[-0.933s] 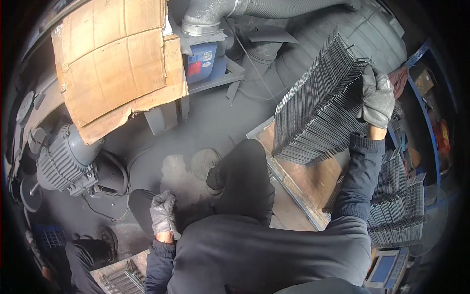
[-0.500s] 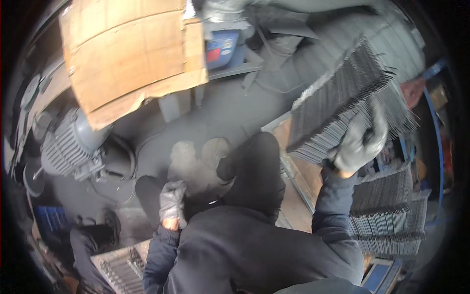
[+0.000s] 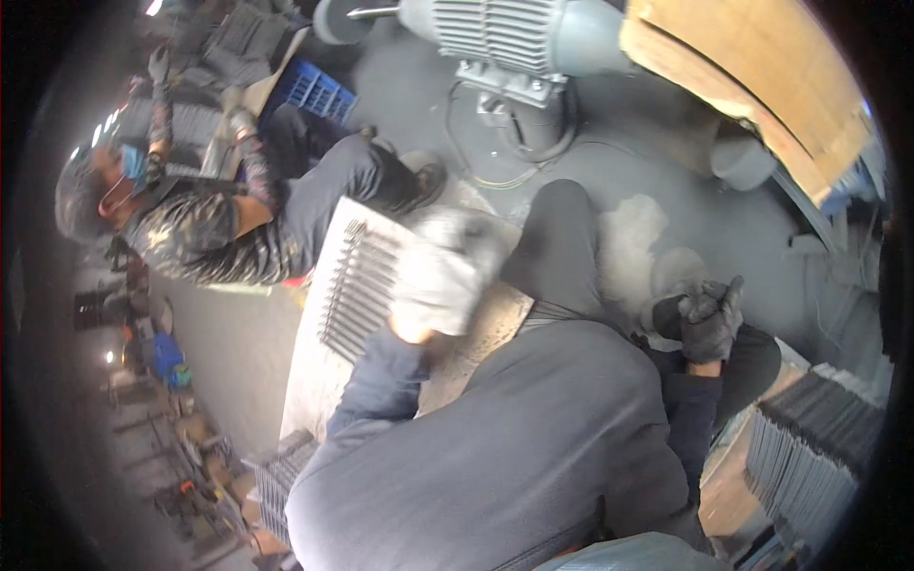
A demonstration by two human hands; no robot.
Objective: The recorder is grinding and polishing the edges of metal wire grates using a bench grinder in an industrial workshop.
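My left hand [image 3: 446, 276], in a pale grey glove, is over a light board [image 3: 309, 371] beside my left leg. Motion smears its fingers, so I cannot see what they hold. A row of slim dark metal pieces [image 3: 357, 285] lies side by side on that board, just left of the hand. My right hand [image 3: 709, 322], in a dark grey glove, hovers by my right knee with its fingers curled in. Whatever it may hold is hidden. Right of it, a stack of thin dark plates [image 3: 809, 433] stands on edge on a wooden surface.
A grey motor [image 3: 500, 38] stands ahead on the floor, with a cable beneath. A large cardboard sheet [image 3: 762, 76] juts in at far right. Another person [image 3: 205, 224] sits at left near a blue crate [image 3: 314, 92]. More plates [image 3: 271, 490] are stacked at lower left.
The view has swung left. My right hand has come away from the plate stack to my right knee. My left hand has moved from my lap out over the board.
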